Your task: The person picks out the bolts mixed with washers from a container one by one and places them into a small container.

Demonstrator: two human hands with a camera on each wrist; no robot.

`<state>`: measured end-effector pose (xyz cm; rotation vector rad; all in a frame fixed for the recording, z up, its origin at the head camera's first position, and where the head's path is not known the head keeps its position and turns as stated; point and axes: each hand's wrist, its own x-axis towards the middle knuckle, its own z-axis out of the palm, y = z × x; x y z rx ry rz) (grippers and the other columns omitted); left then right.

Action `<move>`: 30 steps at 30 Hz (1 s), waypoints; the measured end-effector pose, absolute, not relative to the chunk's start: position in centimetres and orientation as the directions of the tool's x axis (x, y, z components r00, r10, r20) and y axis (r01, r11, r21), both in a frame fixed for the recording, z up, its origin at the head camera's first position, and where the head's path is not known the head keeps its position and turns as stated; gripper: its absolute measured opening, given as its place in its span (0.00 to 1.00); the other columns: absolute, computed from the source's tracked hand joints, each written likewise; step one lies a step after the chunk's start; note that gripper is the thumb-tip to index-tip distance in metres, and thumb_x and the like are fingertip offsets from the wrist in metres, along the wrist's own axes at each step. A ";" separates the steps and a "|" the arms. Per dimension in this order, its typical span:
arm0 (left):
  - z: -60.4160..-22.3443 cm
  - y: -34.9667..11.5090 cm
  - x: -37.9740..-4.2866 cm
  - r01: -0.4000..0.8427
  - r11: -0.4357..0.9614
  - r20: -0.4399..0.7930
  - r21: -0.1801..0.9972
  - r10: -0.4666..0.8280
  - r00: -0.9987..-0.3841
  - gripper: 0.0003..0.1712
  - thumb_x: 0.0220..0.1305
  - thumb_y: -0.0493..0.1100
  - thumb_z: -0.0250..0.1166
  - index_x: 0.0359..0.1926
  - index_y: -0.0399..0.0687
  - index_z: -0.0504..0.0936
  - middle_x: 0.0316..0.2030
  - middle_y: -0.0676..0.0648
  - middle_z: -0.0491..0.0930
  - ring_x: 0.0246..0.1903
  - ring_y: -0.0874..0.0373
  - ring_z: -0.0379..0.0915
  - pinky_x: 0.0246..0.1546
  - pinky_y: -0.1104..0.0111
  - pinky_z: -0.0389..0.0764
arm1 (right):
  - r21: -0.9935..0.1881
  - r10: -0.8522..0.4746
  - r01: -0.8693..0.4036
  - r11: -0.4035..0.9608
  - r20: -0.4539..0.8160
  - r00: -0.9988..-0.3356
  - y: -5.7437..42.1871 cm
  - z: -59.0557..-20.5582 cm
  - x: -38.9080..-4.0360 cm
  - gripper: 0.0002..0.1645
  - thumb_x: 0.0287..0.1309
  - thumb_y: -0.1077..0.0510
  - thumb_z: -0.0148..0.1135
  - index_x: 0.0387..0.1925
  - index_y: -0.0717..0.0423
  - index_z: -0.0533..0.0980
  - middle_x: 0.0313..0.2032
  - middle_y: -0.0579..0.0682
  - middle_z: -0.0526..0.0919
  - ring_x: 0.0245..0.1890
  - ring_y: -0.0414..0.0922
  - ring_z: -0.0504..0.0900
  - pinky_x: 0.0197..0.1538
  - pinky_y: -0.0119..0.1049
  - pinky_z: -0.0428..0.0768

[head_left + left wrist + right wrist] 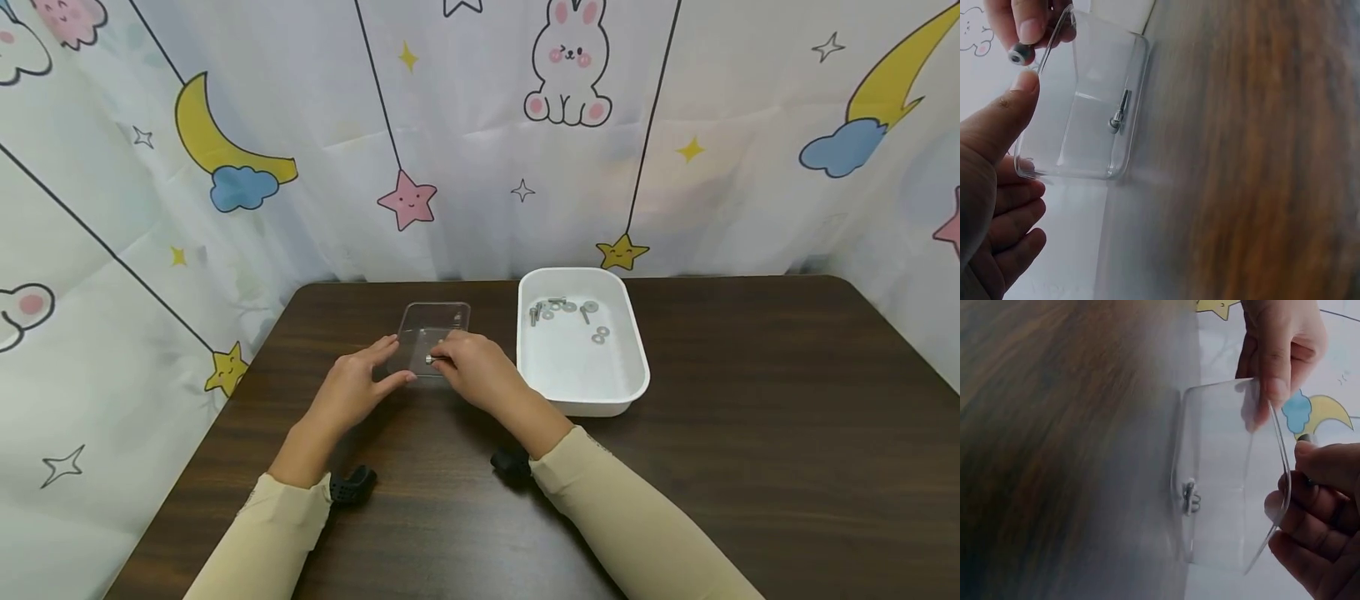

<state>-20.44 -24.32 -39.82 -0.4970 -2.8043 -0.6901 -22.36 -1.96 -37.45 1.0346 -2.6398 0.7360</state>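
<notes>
My right hand [480,367] pinches a metal socket-head bolt [1020,54] between thumb and fingertips, its round head turned outward. The bolt is at the near rim of a clear plastic box [433,312], and the other fingers of that hand overlap the rim in the right wrist view. My left hand [352,387] rests against the box's near left corner, thumb extended along the near rim and fingers fairly straight at the left side. Inside the box, a bolt [1119,114] lies on the bottom; the right wrist view shows it as a small metal cluster [1190,499].
A white tray [581,383] stands just right of the box, holding several bolts [585,315] and washers [591,307] toward its far end. Both stand on a dark wooden table [750,400], with a printed curtain [480,133] behind its back edge. Dark straps circle both wrists.
</notes>
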 end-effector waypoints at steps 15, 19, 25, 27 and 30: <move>-39.9 -23.6 -20.3 0.366 0.813 0.243 0.454 0.283 -0.928 0.37 0.66 0.55 0.64 0.67 0.37 0.70 0.69 0.39 0.67 0.67 0.42 0.65 0.62 0.47 0.71 | -0.287 -0.615 -0.706 0.648 0.349 -0.707 -1.7 -38.2 -22.4 0.08 0.66 0.57 0.63 0.41 0.53 0.86 0.35 0.47 0.85 0.35 0.41 0.84 0.41 0.34 0.83; -40.1 -23.5 -20.3 0.373 0.804 0.244 0.463 0.289 -0.926 0.38 0.67 0.55 0.63 0.69 0.36 0.68 0.70 0.38 0.65 0.67 0.42 0.64 0.63 0.47 0.70 | -0.253 -0.621 -0.705 0.662 0.340 -0.706 -1.8 -38.1 -22.2 0.08 0.67 0.56 0.62 0.40 0.53 0.85 0.33 0.47 0.84 0.33 0.41 0.82 0.40 0.35 0.82; -40.0 -23.4 -20.5 0.382 0.797 0.243 0.468 0.299 -0.923 0.38 0.67 0.55 0.63 0.69 0.35 0.67 0.70 0.40 0.64 0.67 0.42 0.65 0.63 0.49 0.71 | -0.197 -0.642 -0.701 0.685 0.291 -0.709 -1.8 -38.1 -22.1 0.10 0.70 0.56 0.57 0.39 0.54 0.83 0.35 0.49 0.83 0.38 0.46 0.84 0.43 0.39 0.83; -40.0 -23.4 -20.5 0.379 0.796 0.237 0.472 0.300 -0.924 0.38 0.67 0.54 0.63 0.69 0.36 0.67 0.71 0.41 0.64 0.67 0.43 0.64 0.63 0.49 0.71 | -0.185 -0.648 -0.701 0.689 0.274 -0.710 -1.8 -38.1 -22.2 0.11 0.70 0.56 0.56 0.40 0.55 0.83 0.38 0.50 0.84 0.42 0.47 0.84 0.47 0.40 0.83; -40.0 -23.4 -20.6 0.373 0.798 0.227 0.473 0.298 -0.927 0.38 0.67 0.55 0.63 0.70 0.36 0.67 0.71 0.42 0.63 0.68 0.43 0.64 0.63 0.49 0.70 | -0.186 -0.653 -0.699 0.691 0.253 -0.714 -1.8 -38.1 -22.2 0.11 0.71 0.57 0.55 0.40 0.56 0.82 0.43 0.52 0.85 0.49 0.49 0.84 0.53 0.42 0.82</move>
